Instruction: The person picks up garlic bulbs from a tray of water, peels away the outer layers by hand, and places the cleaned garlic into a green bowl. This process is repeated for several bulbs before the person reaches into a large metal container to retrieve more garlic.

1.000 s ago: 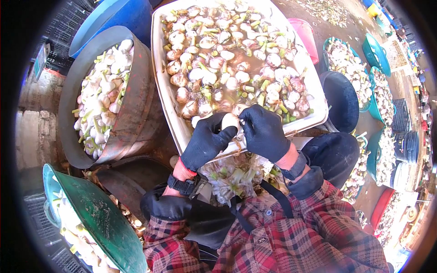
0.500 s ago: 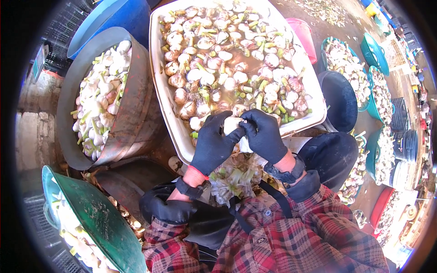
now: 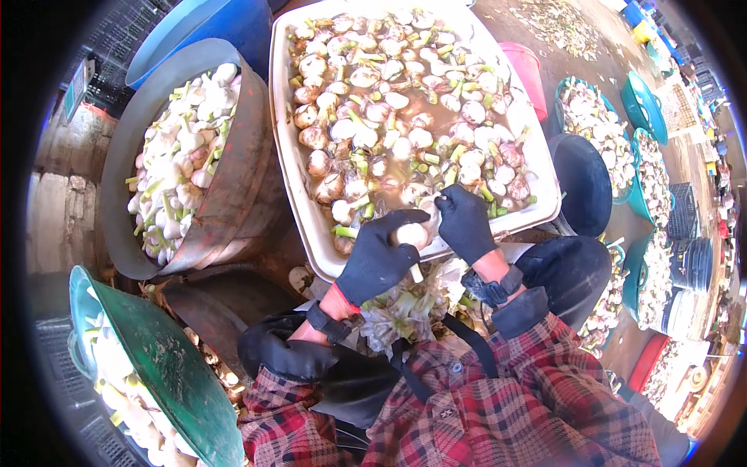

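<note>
In black gloves, both hands work over the near edge of a white tub (image 3: 331, 265) filled with brown water and many floating garlic bulbs. My left hand (image 3: 381, 253) is closed round a white garlic bulb (image 3: 410, 235), whose short stem points down below the fingers. Beside it, my right hand (image 3: 465, 222) pinches a pale strip of garlic skin (image 3: 430, 220) at the bulb's right side. Whether the strip is still joined to the bulb I cannot tell. Under the hands, a heap of loose papery skins (image 3: 412, 307) lies in my lap.
To the left stands a large grey container (image 3: 249, 171) of clean white garlic, with a green basin (image 3: 163, 358) of more bulbs nearer me. A dark bucket (image 3: 582, 187) and a pink bucket (image 3: 524, 78) stand right of the tub. Several garlic-filled teal baskets (image 3: 640, 198) line the right side.
My hands have parted slightly: the right has moved right, drawing a strip of skin from the bulb. The left keeps the bulb, now tilted with its stem downward. The view has shifted a little.
</note>
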Demonstrator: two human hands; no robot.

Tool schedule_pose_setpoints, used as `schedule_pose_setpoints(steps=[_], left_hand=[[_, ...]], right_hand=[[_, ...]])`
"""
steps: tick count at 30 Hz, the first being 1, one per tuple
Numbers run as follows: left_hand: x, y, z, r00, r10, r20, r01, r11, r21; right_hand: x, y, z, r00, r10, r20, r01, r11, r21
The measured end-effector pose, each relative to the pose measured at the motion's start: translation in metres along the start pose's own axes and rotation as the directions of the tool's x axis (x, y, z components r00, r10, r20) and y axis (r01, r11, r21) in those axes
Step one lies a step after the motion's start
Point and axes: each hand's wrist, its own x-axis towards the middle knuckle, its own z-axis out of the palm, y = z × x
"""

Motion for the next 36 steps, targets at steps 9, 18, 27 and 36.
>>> schedule_pose_setpoints(steps=[9, 18, 27, 36], left_hand=[[-0.011, 0.069, -0.162, 0.861, 0.386, -0.331, -0.325, -0.083, -0.942], [0.003, 0.052, -0.107, 0.955, -0.005, -0.296, -0.251, 0.519, -0.817], [0.018, 0.006, -0.068, 0.894, -0.394, -0.214, 0.131, 0.686, -0.716], [0.019, 0.011, -0.024, 0.965, -0.251, -0.078, 0.095, 0.61, -0.787]], right_hand=[[0.017, -0.015, -0.047, 0.781, -0.229, 0.58, 0.057, 0.953, 0.299], [0.108, 0.035, 0.03, 0.755, 0.201, 0.624, 0.264, 0.779, -0.569], [0.105, 0.029, 0.017, 0.774, 0.291, 0.562, 0.106, 0.816, -0.568], [0.043, -0.026, -0.022, 0.881, -0.368, 0.298, 0.362, 0.929, 0.074]])
